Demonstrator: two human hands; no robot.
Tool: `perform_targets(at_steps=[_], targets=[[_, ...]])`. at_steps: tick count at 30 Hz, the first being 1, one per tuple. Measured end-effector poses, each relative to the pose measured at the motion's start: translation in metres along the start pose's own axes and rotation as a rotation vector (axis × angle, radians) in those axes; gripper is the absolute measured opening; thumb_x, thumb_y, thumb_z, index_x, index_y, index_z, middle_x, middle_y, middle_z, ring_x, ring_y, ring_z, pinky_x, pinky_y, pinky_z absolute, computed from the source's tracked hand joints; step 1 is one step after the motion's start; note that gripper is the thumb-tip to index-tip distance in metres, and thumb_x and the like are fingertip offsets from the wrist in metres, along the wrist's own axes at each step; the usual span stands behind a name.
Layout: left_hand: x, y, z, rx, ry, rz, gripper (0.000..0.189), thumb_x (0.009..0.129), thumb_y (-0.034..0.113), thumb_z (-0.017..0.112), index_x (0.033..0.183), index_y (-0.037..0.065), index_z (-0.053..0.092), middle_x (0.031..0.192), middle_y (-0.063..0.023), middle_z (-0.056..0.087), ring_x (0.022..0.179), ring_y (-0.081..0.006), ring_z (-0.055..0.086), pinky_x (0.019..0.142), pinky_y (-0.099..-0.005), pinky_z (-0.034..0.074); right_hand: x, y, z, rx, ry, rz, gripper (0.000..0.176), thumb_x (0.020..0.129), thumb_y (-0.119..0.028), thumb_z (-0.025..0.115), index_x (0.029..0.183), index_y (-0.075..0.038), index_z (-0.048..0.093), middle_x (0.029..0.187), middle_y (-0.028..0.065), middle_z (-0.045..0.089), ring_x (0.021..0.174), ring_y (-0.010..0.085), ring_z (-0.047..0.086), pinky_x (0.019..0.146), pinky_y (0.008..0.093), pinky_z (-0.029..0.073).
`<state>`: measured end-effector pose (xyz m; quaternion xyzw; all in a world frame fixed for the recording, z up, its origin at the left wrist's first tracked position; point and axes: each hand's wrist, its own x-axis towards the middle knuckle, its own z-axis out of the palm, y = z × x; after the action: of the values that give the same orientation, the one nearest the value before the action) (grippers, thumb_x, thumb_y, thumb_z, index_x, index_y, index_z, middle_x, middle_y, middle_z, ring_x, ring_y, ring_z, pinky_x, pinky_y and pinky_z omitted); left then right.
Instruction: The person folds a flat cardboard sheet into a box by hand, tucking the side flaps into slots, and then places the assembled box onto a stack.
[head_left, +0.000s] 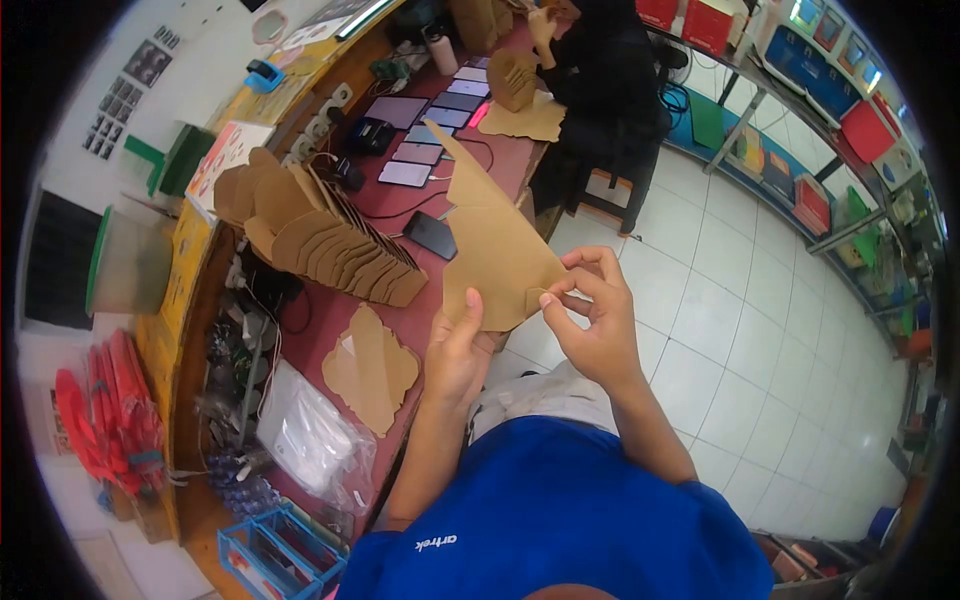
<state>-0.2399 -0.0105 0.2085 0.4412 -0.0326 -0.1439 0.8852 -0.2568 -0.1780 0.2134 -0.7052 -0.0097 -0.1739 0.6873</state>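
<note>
White lettering reading "artrek" (436,543) marked the person's blue cloth shirt (570,500). The held piece, a smooth tan cardboard sheet (495,245) with a long straight side and a pointed tip, was in both hands, above the near edge of the maroon counter (412,325). The left hand (458,345) pressed its thumb flat on the face, fingers behind; the right hand (595,310) pinched a small tab at the lower corner between thumb and forefinger. A scallop-edged cardboard cut-out (370,368) lay by the near edge, beside a glossy clear plastic packet (312,430); curved cardboard pieces (345,255) leaned stacked farther in.
</note>
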Motion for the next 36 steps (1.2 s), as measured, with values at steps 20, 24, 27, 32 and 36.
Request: perform_targets(at_steps=[20,24,27,32,36], targets=[[0.001,-0.011,-0.009,0.323,-0.038,0.177,0.032,0.107,0.022,0.058,0.128,-0.001,0.061,0.122,-0.0081,0.067,0.109,-0.0130,0.062,0.094,-0.0296,0.049,0.011,-0.001,-0.005,-0.036,-0.032,-0.063,0.007,0.083,0.005,0.067,0.082,0.005,0.060,0.119,0.0120,0.049,0.114,0.0220,0.061,0.093,0.0363,0.062],[0.003,-0.008,-0.014,0.429,-0.048,0.158,0.028,0.105,0.018,0.059,0.127,0.000,0.063,0.121,-0.0076,0.067,0.108,-0.0144,0.063,0.092,-0.0299,0.050,0.013,-0.004,-0.001,-0.042,-0.015,-0.087,0.007,0.082,0.003,0.067,0.080,0.004,0.061,0.117,0.0135,0.050,0.113,0.0249,0.062,0.092,0.0354,0.061],[0.004,-0.005,-0.001,0.267,-0.013,0.124,0.027,0.105,0.015,0.060,0.128,0.001,0.062,0.122,-0.0089,0.067,0.109,-0.0169,0.064,0.092,-0.0318,0.052,0.013,0.001,-0.001,-0.040,0.019,-0.110,0.007,0.080,0.002,0.068,0.079,0.004,0.062,0.116,0.0151,0.050,0.111,0.0275,0.063,0.088,0.0339,0.060],[0.009,0.010,-0.014,0.436,-0.037,0.086,0.031,0.101,0.017,0.067,0.124,-0.003,0.065,0.118,-0.0080,0.069,0.106,-0.0129,0.064,0.093,-0.0295,0.050,0.012,0.004,-0.008,-0.138,0.019,-0.196,0.006,0.080,0.003,0.069,0.081,0.003,0.063,0.119,0.0136,0.053,0.113,0.0253,0.064,0.092,0.0357,0.061],[0.011,0.019,-0.010,0.549,-0.097,0.066,0.035,0.099,0.015,0.068,0.128,-0.003,0.062,0.121,-0.0089,0.068,0.109,-0.0144,0.063,0.095,-0.0310,0.050,0.013,-0.003,-0.007,-0.313,-0.042,-0.282,0.008,0.078,-0.002,0.071,0.082,0.001,0.064,0.116,0.0161,0.056,0.109,0.0321,0.064,0.091,0.0391,0.055]])
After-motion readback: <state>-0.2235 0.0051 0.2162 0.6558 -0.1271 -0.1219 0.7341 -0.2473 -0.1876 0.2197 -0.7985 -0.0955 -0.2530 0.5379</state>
